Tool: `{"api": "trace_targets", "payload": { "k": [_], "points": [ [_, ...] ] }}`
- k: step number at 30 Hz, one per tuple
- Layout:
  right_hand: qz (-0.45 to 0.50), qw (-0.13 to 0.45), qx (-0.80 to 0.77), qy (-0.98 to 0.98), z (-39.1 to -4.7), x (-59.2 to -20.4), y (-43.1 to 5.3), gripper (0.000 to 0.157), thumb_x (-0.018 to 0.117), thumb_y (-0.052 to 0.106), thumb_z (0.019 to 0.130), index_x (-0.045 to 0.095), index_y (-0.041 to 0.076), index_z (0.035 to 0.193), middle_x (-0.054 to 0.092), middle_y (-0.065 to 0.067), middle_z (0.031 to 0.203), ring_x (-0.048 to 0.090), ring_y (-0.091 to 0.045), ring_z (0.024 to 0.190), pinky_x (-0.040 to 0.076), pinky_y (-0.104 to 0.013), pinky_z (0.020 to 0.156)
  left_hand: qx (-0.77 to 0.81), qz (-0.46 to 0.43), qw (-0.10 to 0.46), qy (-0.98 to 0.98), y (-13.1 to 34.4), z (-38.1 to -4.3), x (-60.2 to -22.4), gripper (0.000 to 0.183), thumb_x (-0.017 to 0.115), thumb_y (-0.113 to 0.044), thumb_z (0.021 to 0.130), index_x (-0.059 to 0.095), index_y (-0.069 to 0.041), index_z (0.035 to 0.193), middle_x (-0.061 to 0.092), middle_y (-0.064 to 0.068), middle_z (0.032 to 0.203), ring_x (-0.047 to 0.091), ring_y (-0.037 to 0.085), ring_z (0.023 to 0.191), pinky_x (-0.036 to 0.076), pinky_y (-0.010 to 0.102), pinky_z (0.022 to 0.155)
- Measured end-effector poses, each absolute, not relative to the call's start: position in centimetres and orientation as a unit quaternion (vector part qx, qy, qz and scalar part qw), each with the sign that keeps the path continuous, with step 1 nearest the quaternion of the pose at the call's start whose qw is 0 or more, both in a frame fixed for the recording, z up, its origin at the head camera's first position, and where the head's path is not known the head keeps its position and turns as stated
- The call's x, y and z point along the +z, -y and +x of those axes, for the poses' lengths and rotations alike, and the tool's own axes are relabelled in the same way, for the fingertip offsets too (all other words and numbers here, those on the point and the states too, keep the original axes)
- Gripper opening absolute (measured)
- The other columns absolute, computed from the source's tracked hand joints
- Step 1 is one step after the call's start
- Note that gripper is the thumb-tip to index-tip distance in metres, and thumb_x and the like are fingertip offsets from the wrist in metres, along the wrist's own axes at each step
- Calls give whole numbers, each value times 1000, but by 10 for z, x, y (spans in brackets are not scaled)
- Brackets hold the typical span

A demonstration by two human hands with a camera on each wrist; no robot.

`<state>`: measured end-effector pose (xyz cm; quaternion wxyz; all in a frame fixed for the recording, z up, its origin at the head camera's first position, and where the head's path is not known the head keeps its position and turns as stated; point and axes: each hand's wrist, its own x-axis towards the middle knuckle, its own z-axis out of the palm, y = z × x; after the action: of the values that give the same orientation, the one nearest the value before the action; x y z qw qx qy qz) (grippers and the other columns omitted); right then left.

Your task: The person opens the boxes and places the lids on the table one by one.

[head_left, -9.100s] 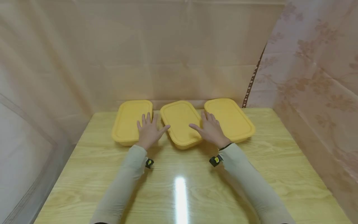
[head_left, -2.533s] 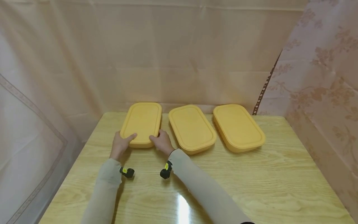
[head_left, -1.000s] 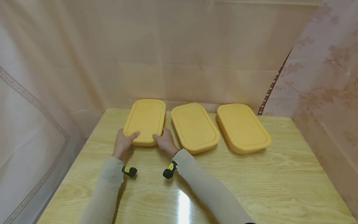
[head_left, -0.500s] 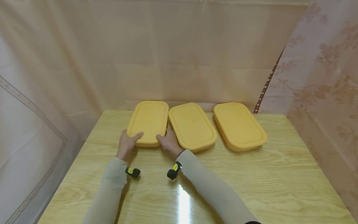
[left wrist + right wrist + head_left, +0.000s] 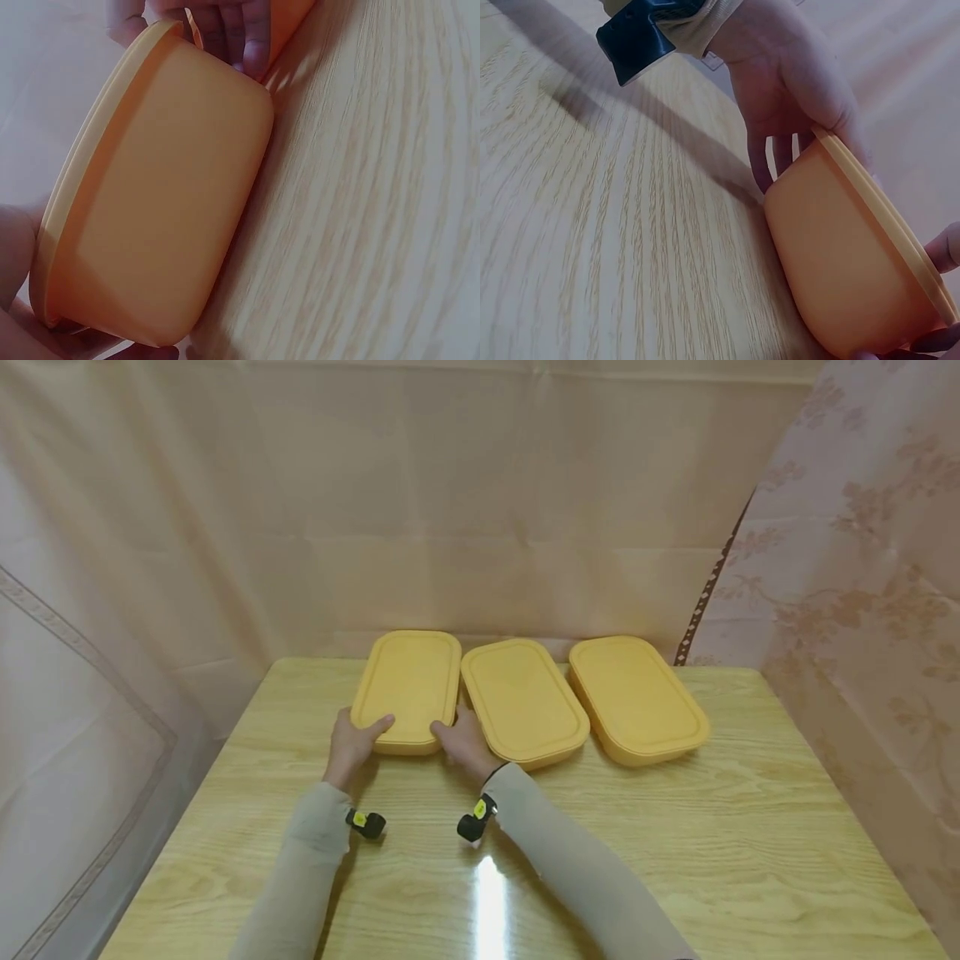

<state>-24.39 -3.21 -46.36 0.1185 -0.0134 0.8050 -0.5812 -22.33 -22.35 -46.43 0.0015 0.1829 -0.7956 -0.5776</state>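
Three yellow lidded containers stand in a row at the table's back edge. My left hand (image 5: 351, 745) grips the near left corner of the left container (image 5: 411, 685), thumb on the lid, fingers down its side. At its near right corner my right hand (image 5: 463, 743) holds it the same way, with fingers in the narrow gap beside the middle container (image 5: 527, 697). Both wrist views show the held container's plain front wall (image 5: 161, 195) and overhanging lid rim (image 5: 885, 214), with fingers curled under its sides. To the right sits the third container (image 5: 637, 697), untouched and angled.
The wooden table (image 5: 712, 843) carries a bright light reflection near its front. A beige curtain (image 5: 480, 502) hangs right behind the containers, and a floral cloth (image 5: 862, 568) hangs on the right. Each wrist wears a small black camera (image 5: 471, 827).
Earlier my open hands hovered over the containers. Since then both have gripped the left container and slid it right, up close to the middle one, which has shifted slightly toward the third.
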Motion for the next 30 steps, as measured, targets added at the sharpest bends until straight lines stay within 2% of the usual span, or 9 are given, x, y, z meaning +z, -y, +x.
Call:
{"api": "trace_targets", "payload": {
  "k": [5,7,9,14,18,22,27,29,30],
  "points": [
    [-13,117,-576,-809,-243,-465,29,44,55,18,89,51,-1,129,59,-4,69,44,-12,38,39,-20,39,-581,177,-6,794,221,-222,-463,78,69,-32,90,26,2,146,42,23,140,46,33,123,39,46,110],
    [-16,122,-573,-810,-243,-465,28,45,55,19,90,50,0,131,57,-4,64,43,-13,36,37,-21,36,-575,175,-4,799,220,-221,-463,78,69,-32,90,26,2,146,43,24,140,47,34,123,39,47,109],
    [-20,127,-571,-811,-242,-465,27,49,55,20,90,47,0,134,59,-5,66,44,-14,37,38,-21,36,-568,175,-1,804,220,-220,-462,78,69,-32,90,26,3,146,43,24,140,47,35,124,39,48,110],
    [-23,131,-569,-811,-241,-463,26,57,54,20,91,40,-1,142,67,-13,94,46,-14,39,40,-21,39,-555,173,4,814,220,-219,-463,80,69,-33,90,26,3,147,43,25,140,47,36,125,39,49,110],
    [-26,128,-572,-810,-241,-462,26,50,55,19,90,46,-1,135,67,-16,99,45,-13,39,40,-21,40,-553,173,7,815,220,-218,-463,80,69,-33,90,25,4,146,43,26,139,47,37,124,40,49,109],
    [-28,119,-570,-812,-241,-463,27,41,57,18,90,52,-1,126,67,-14,96,46,-13,42,46,-22,50,-559,180,5,810,220,-217,-461,80,69,-33,90,25,3,146,44,25,138,47,36,123,40,48,108],
    [-31,101,-558,-823,-243,-461,30,38,60,20,87,57,0,120,65,-12,106,57,-15,77,51,-29,80,-556,180,8,811,223,-215,-458,81,69,-35,90,25,4,146,43,26,138,47,35,123,40,48,108],
    [-35,96,-554,-826,-244,-460,32,37,60,20,87,59,0,119,65,-11,109,57,-17,90,50,-31,87,-556,179,11,811,224,-214,-456,81,68,-35,91,24,5,147,43,26,139,47,36,123,40,48,108],
    [-38,96,-553,-827,-244,-459,32,37,60,20,87,59,1,118,65,-11,109,57,-18,91,50,-32,88,-556,178,13,812,225,-214,-456,81,68,-34,91,24,5,146,43,26,139,47,36,123,40,48,108]
  ]
}}
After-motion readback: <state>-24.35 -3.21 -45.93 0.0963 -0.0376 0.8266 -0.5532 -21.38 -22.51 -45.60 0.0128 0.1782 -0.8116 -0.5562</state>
